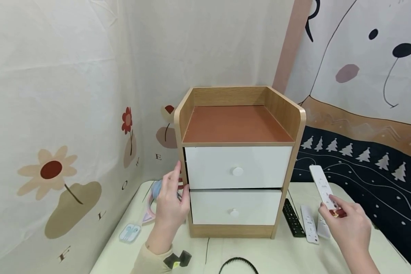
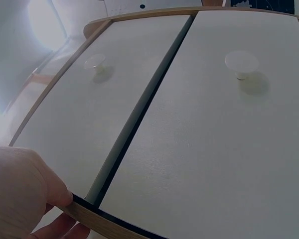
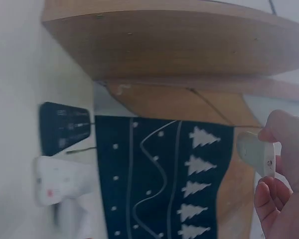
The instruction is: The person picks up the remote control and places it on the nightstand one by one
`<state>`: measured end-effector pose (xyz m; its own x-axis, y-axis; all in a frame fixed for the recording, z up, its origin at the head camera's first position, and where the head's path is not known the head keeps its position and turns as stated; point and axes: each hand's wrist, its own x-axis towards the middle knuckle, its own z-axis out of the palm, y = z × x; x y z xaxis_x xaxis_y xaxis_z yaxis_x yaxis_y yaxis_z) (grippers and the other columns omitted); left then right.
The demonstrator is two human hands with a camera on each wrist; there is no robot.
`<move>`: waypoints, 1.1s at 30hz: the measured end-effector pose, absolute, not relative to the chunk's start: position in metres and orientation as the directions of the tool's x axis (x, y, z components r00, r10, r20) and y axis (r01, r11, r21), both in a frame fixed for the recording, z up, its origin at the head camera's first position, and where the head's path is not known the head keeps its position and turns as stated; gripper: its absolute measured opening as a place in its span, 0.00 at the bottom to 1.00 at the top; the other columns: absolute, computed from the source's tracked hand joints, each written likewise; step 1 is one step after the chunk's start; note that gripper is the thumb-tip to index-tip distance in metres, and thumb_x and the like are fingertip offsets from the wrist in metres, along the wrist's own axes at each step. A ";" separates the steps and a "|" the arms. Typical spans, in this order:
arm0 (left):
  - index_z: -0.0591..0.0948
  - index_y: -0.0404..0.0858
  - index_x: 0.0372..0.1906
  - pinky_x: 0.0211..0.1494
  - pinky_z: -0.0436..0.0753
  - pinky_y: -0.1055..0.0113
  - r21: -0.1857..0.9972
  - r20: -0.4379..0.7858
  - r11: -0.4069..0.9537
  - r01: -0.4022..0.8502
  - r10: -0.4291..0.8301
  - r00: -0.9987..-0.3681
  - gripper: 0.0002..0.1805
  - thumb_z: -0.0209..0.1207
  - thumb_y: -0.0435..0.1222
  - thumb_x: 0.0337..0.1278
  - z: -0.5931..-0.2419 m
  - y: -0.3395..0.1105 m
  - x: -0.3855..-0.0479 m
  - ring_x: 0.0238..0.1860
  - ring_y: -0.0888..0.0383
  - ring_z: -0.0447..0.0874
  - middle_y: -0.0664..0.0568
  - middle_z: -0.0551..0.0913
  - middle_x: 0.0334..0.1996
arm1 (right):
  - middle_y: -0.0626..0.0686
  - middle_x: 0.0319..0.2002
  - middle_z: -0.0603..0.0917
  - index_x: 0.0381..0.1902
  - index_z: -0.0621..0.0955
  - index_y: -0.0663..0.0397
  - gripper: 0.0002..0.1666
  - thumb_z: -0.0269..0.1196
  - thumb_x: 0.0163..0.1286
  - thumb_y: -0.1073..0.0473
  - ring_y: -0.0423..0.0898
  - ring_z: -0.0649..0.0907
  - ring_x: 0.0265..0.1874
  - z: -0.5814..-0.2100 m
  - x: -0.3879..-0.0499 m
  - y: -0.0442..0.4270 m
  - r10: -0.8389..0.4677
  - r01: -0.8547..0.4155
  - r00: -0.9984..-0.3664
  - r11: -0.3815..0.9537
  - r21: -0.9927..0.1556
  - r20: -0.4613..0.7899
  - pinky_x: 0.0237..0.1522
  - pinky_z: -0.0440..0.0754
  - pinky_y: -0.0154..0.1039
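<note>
Table [image 1: 270,255] carries a two-drawer cabinet [image 1: 212,167] toward its back edge. Our left hand [image 1: 171,203] holds the cabinet's left front edge, thumb and fingers on either side. Our right hand [image 1: 351,224], the nearer to the white remote [image 1: 320,182], has thumb and fingers clamped on its near end, above the table's right side. From those fingers the remote's long axis runs away toward the back edge, leaning toward the cabinet.

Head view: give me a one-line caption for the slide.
Left hand gripping the side of a cabinet, right hand holding a white remote.
</note>
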<state>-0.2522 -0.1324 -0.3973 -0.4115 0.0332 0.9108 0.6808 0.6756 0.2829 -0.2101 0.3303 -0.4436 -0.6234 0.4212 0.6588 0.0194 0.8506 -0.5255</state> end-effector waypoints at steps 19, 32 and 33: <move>0.67 0.34 0.84 0.38 0.97 0.56 0.289 0.907 0.691 0.662 0.023 -0.420 0.48 0.67 0.16 0.58 -0.402 -0.131 -0.255 0.41 0.46 0.91 0.32 0.81 0.55 | 0.61 0.38 0.82 0.58 0.91 0.60 0.25 0.75 0.65 0.55 0.46 0.76 0.37 -0.357 -0.242 0.305 0.276 -0.172 -0.588 0.876 -0.450 0.760 0.35 0.64 0.24; 0.67 0.34 0.84 0.34 0.95 0.63 0.263 0.917 0.704 0.660 0.031 -0.398 0.49 0.68 0.16 0.56 -0.399 -0.132 -0.253 0.40 0.48 0.90 0.33 0.81 0.54 | 0.63 0.42 0.81 0.62 0.90 0.58 0.25 0.75 0.69 0.54 0.18 0.67 0.35 -0.306 -0.255 0.294 0.296 -0.264 -0.490 0.846 -0.463 0.820 0.38 0.62 0.06; 0.67 0.34 0.84 0.33 0.94 0.63 0.261 0.918 0.706 0.659 0.029 -0.395 0.49 0.68 0.16 0.56 -0.398 -0.132 -0.253 0.40 0.48 0.90 0.33 0.81 0.54 | 0.62 0.42 0.81 0.62 0.90 0.58 0.25 0.75 0.69 0.55 0.18 0.67 0.35 -0.301 -0.256 0.292 0.300 -0.278 -0.474 0.841 -0.464 0.828 0.38 0.63 0.06</move>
<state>-0.2533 -0.1324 -0.3977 -0.3946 0.0292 0.9184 0.6586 0.7059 0.2606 -0.2565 0.2924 -0.3008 -0.4742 0.3002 0.8277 -0.2780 0.8409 -0.4643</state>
